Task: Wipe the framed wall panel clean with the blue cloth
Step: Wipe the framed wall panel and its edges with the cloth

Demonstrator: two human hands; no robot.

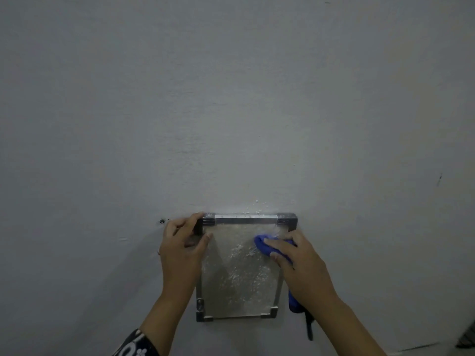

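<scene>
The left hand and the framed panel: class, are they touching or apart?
Touching. The head view shows the left hand gripping the framed panel at its top left corner, fingers curled over the dark frame edge and thumb lying on the panel face.

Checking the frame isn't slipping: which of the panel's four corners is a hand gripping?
The top-left corner: the left hand grips it. The right hand presses the blue cloth near the top-right corner.

Plain grey-white painted wall [231, 98], dimly and unevenly lit; small dark screw hole [161, 221]; thin dark scratch mark [439, 179] at right.
</scene>
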